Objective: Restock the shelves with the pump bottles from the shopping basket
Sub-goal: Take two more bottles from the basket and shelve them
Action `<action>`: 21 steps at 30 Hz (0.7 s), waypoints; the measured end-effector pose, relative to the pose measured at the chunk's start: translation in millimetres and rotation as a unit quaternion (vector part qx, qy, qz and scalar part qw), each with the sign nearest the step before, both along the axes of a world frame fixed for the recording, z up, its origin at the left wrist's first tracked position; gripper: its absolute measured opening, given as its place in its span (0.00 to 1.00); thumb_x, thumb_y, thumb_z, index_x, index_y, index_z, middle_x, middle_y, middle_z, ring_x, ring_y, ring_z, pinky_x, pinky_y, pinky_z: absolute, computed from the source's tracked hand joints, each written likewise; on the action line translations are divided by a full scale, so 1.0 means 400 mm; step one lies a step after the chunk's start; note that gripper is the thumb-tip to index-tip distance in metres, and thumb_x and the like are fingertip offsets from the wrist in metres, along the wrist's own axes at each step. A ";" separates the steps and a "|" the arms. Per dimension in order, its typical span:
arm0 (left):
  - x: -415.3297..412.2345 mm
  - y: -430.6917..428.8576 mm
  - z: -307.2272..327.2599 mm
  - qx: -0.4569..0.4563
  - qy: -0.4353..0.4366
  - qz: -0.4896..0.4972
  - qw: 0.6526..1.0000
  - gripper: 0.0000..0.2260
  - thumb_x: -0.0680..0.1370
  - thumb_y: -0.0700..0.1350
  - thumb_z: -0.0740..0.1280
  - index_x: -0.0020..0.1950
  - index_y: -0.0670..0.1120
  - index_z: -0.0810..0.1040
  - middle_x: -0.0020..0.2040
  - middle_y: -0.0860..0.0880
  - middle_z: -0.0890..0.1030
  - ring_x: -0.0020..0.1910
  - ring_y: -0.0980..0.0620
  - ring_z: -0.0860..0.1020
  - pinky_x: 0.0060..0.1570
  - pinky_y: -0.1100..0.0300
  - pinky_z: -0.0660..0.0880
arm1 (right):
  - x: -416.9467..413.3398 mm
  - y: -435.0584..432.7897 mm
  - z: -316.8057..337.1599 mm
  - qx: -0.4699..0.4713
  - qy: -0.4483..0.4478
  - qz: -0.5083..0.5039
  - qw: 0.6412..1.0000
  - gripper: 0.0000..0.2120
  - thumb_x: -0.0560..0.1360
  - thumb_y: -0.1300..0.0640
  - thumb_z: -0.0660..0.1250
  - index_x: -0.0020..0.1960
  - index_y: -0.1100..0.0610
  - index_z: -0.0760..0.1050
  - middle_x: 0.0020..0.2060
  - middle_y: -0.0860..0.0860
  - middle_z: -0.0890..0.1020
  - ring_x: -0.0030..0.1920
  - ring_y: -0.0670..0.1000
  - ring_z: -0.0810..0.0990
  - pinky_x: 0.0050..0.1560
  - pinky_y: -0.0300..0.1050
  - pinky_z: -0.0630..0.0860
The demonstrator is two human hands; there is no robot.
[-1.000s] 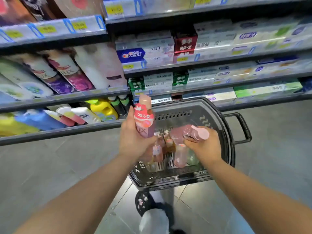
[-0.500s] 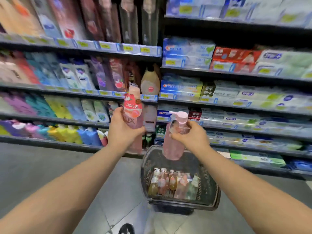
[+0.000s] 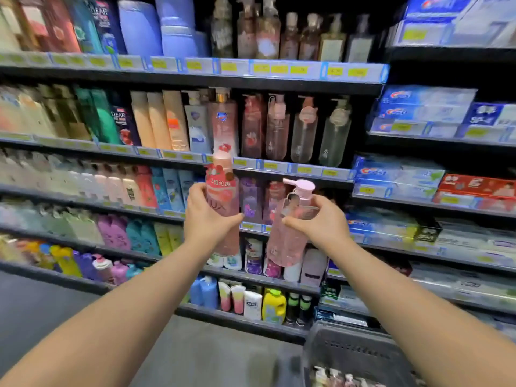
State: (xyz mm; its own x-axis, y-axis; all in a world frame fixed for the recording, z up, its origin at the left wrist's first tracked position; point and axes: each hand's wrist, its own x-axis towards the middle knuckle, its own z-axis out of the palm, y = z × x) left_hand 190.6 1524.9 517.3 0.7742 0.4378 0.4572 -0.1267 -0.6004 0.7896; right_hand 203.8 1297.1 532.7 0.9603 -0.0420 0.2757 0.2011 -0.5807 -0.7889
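Holding both bottles upright at centre frame, set each down base-first with its label facing out, one at a time. The left hand [image 3: 208, 216] wraps a pink labelled bottle [image 3: 222, 208]; the right hand [image 3: 321, 223] pinches a clear pink pump bottle [image 3: 290, 236] below its collar. Shelves [image 3: 293, 166] stand behind; the basket [image 3: 349, 353] sits lower right.

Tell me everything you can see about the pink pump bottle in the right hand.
The pink pump bottle looks like clear plastic filled with pink liquid, topped by a pale pink pump head whose nozzle points left. A small tag showing a person hangs at its neck. The right hand grips it around the shoulder, thumb in front, holding it upright with a slight tilt, in the air before the shelves, touching nothing else. Its label text is too blurred to read.
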 end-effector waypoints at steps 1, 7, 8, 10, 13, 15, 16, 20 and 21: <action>0.022 0.034 0.012 0.004 0.001 -0.002 1.000 0.36 0.58 0.51 0.80 0.59 0.48 0.64 0.56 0.49 0.72 0.55 0.49 0.73 0.52 0.55 0.72 | 0.017 0.032 0.006 0.005 -0.003 -0.004 1.000 0.27 0.60 0.42 0.77 0.56 0.46 0.74 0.44 0.41 0.78 0.46 0.45 0.76 0.44 0.42 0.70; 0.141 0.142 0.043 -0.017 -0.019 -0.031 0.999 0.38 0.57 0.52 0.81 0.59 0.50 0.63 0.56 0.50 0.71 0.56 0.49 0.73 0.54 0.51 0.74 | 0.115 0.145 0.059 0.019 -0.037 -0.021 0.999 0.27 0.61 0.42 0.77 0.57 0.43 0.74 0.45 0.37 0.77 0.48 0.44 0.76 0.46 0.43 0.72; 0.164 0.149 0.045 -0.022 -0.027 -0.038 0.999 0.38 0.57 0.52 0.81 0.59 0.50 0.63 0.56 0.50 0.71 0.56 0.50 0.73 0.54 0.53 0.74 | 0.134 0.156 0.068 0.021 -0.041 -0.021 0.999 0.26 0.61 0.43 0.77 0.57 0.42 0.74 0.46 0.38 0.78 0.49 0.45 0.77 0.47 0.45 0.74; 0.216 0.156 0.051 -0.025 -0.035 -0.046 0.998 0.38 0.57 0.52 0.81 0.59 0.51 0.63 0.56 0.50 0.71 0.55 0.51 0.73 0.52 0.56 0.72 | 0.179 0.172 0.088 0.027 -0.058 -0.022 0.998 0.24 0.62 0.45 0.77 0.56 0.43 0.74 0.47 0.39 0.80 0.51 0.47 0.79 0.50 0.48 0.76; 0.302 0.150 0.069 -0.024 -0.047 -0.058 0.997 0.38 0.57 0.52 0.81 0.59 0.50 0.64 0.56 0.50 0.71 0.55 0.51 0.73 0.52 0.55 0.73 | 0.249 0.184 0.125 0.021 -0.101 -0.028 0.994 0.21 0.63 0.47 0.77 0.52 0.42 0.72 0.38 0.30 0.79 0.49 0.45 0.79 0.48 0.46 0.75; 0.363 0.143 0.081 -0.028 -0.058 -0.067 0.996 0.37 0.57 0.51 0.81 0.58 0.49 0.64 0.55 0.50 0.72 0.54 0.50 0.74 0.52 0.54 0.74 | 0.303 0.186 0.148 0.015 -0.136 -0.029 0.990 0.19 0.64 0.47 0.76 0.51 0.41 0.72 0.37 0.29 0.78 0.47 0.44 0.79 0.46 0.45 0.74; 0.394 0.140 0.086 -0.031 -0.063 -0.073 0.995 0.36 0.57 0.51 0.81 0.57 0.50 0.64 0.55 0.51 0.72 0.54 0.50 0.74 0.51 0.54 0.74 | 0.331 0.186 0.156 0.014 -0.155 -0.033 0.987 0.19 0.64 0.46 0.76 0.52 0.41 0.73 0.39 0.32 0.79 0.47 0.44 0.78 0.46 0.44 0.74; 0.518 0.131 0.115 -0.024 -0.053 -0.089 0.994 0.38 0.57 0.53 0.80 0.59 0.52 0.63 0.56 0.51 0.72 0.54 0.51 0.75 0.54 0.52 0.75 | 0.457 0.189 0.187 0.004 -0.195 -0.043 0.980 0.22 0.65 0.44 0.73 0.58 0.41 0.73 0.47 0.37 0.77 0.48 0.44 0.78 0.46 0.43 0.73; 0.547 0.128 0.123 -0.022 -0.054 -0.089 0.994 0.39 0.57 0.53 0.80 0.60 0.52 0.62 0.57 0.51 0.72 0.55 0.51 0.75 0.55 0.51 0.75 | 0.489 0.186 0.193 -0.001 -0.196 -0.035 0.980 0.21 0.66 0.44 0.72 0.58 0.41 0.73 0.48 0.38 0.78 0.48 0.44 0.78 0.46 0.43 0.73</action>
